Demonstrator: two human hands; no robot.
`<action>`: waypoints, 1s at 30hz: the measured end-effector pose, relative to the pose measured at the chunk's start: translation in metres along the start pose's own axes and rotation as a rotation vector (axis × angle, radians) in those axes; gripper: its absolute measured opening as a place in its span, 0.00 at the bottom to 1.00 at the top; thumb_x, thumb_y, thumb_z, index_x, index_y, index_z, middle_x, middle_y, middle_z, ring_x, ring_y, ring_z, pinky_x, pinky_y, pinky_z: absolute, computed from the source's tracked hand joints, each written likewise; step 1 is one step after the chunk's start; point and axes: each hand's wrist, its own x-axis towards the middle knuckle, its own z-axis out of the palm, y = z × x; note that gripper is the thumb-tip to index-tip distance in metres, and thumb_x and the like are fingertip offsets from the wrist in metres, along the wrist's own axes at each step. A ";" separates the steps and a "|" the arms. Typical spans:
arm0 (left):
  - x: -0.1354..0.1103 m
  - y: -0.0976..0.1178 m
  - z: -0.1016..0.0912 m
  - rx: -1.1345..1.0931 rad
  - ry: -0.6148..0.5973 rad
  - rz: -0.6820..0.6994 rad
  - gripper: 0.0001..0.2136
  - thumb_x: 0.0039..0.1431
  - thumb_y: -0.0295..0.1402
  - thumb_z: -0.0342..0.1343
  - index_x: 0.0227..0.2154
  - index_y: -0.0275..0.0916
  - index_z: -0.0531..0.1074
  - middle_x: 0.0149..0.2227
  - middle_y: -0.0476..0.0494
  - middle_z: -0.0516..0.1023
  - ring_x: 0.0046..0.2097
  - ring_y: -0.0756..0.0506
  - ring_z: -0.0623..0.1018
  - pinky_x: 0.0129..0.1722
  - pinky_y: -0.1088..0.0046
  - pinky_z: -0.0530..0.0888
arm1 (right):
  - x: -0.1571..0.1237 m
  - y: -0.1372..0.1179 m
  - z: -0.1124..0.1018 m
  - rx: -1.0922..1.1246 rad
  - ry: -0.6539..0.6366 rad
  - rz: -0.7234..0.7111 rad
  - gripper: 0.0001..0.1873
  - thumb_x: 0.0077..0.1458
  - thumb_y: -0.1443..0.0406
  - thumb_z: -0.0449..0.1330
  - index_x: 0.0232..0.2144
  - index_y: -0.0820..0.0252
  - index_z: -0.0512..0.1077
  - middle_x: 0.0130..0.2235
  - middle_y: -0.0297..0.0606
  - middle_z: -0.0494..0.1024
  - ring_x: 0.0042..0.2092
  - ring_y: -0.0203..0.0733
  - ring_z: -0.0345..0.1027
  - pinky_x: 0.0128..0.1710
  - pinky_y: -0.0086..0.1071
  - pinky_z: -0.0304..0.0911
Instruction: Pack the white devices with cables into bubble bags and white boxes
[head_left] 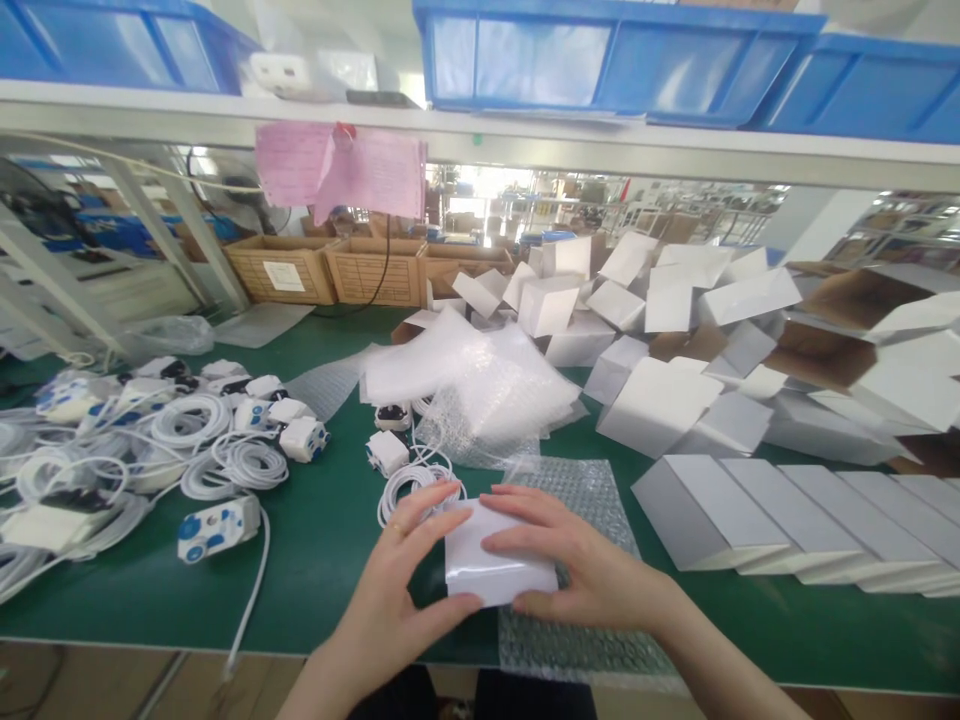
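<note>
Both my hands hold a small white box [491,565] just above the green table's near edge. My left hand [397,580] grips its left side, thumb under the front and fingers on top. My right hand [577,565] lies over its right side, fingers pressed on the lid. The box sits over a sheet of bubble wrap [577,490]. Just behind the box lies a coiled white cable with a white plug block [397,470].
A heap of white cabled plug units [150,440] fills the left of the green table [315,540]. A pile of bubble wrap bags [472,385] lies centre. Folded white boxes [787,520] stand in a row at right, more heaped behind. Blue bins [600,55] sit on the shelf above.
</note>
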 end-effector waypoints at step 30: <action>-0.002 -0.019 0.015 0.205 -0.166 0.204 0.23 0.68 0.31 0.58 0.65 0.46 0.65 0.67 0.34 0.61 0.65 0.33 0.64 0.61 0.48 0.72 | -0.011 0.010 0.025 -0.185 0.245 -0.168 0.22 0.68 0.57 0.61 0.61 0.52 0.68 0.67 0.45 0.65 0.70 0.51 0.51 0.65 0.52 0.58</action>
